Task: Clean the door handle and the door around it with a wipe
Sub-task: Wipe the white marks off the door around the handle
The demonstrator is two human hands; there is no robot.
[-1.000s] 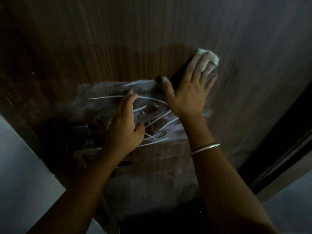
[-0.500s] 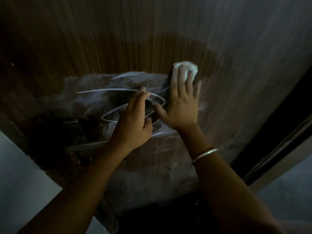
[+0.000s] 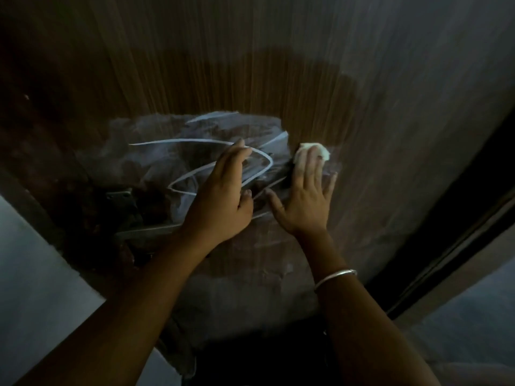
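Wood-grain door [image 3: 250, 65] fills nearly the whole view, dark brown and streaked, with a pale smeared patch at its middle crossed by thin white looping lines. Left of that patch, in deep shadow, sits the metal door handle [image 3: 145, 231], its lever running toward the left wrist; detail there is hard to make out. The left hand [image 3: 220, 201] rests against the smeared patch with its fingers [image 3: 232, 160] held together and gently curled, gripping nothing, the thumb bent near the palm. Just beside it, the right hand [image 3: 306, 201] lies flat with fingers [image 3: 312, 168] spread, pressing a small white wipe [image 3: 312, 151] against the door under the fingertips. A thin metal bangle [image 3: 334, 277] circles the right wrist.
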